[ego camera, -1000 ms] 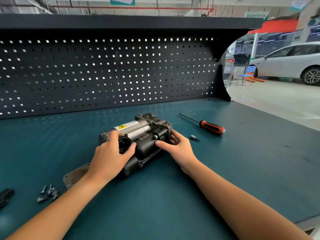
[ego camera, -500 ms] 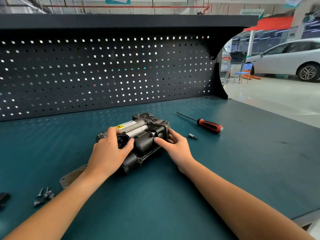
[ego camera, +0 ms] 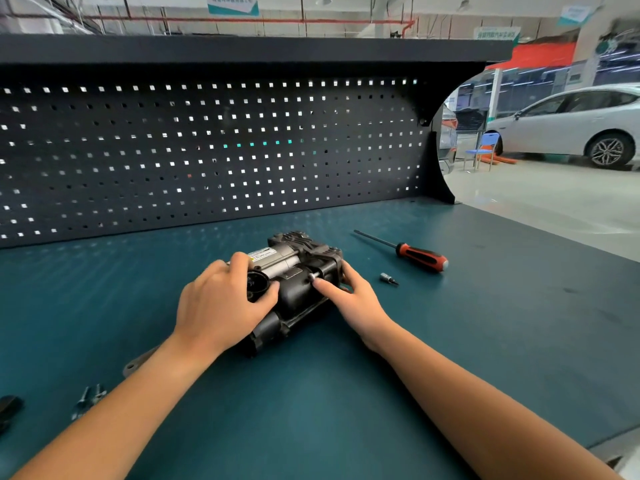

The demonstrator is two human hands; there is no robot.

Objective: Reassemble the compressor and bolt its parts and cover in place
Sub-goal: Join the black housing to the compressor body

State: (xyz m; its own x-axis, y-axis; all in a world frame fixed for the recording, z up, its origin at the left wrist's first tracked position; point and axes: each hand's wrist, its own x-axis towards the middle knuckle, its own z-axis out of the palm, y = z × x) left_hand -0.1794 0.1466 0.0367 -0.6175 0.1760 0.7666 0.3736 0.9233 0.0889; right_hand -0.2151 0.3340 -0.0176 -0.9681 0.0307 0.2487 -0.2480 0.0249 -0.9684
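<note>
Black-and-silver metal compressor [ego camera: 298, 268]: mid teal workbench [ego camera: 485, 306], unmoved. Both grips persist: left hand [ego camera: 221, 306] curled over near end, right hand [ego camera: 349, 296] wrapping far end, thumb now beside small silver bolt head [ego camera: 312, 276]. Long axis near-left to far-right. Yellow-triangle warning label [ego camera: 261, 254], text unreadable.

Compressor [ego camera: 298, 271]: centre of frame, on the workbench [ego camera: 485, 323], before the pegboard [ego camera: 207, 150].
Left hand [ego camera: 221, 303]: over its near-left end.
Right hand [ego camera: 349, 299]: at its right side.
Screwdriver [ego camera: 415, 256]: right of the compressor.
Bit [ego camera: 388, 278]: between screwdriver and right hand.
Bolts [ego camera: 88, 400]: lower left of frame.
</note>
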